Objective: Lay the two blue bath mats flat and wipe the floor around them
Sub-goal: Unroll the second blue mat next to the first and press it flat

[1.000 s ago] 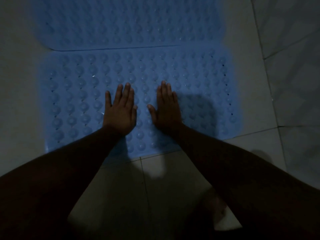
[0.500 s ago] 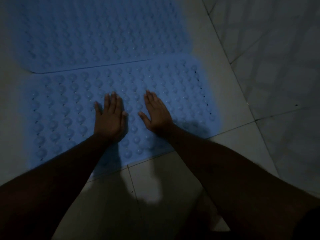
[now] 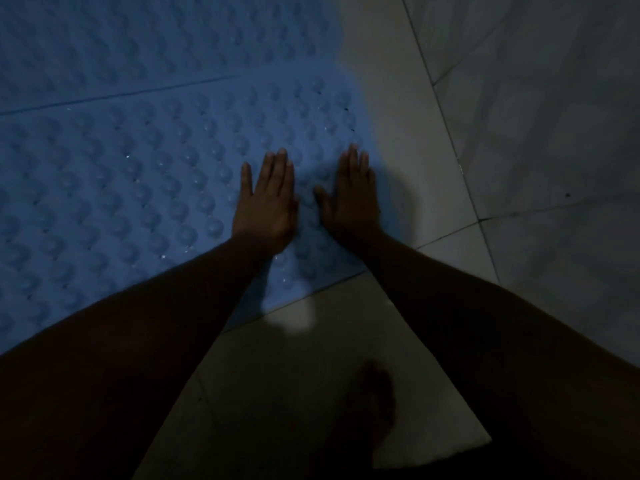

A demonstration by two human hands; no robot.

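Hands both flat, palms down, fingers straight, gripping nothing. Left hand [image 3: 266, 202] and right hand [image 3: 351, 199] are side by side, thumbs pointing inward, close but apart. Both press on the near blue bumpy rubber bath mat [image 3: 138, 202], at its 3 o'clock end. The mat lies flat and fills the frame from 9 o'clock to centre. Second blue bumpy rubber bath mat [image 3: 138, 39] is at 11 o'clock, and its long edge meets the near mat at a dark seam; overlap unclear. Pale tiled floor [image 3: 398, 98] runs from 1 to 6 o'clock. Bare foot [image 3: 372, 410] is at 6 o'clock on the floor, very dim.
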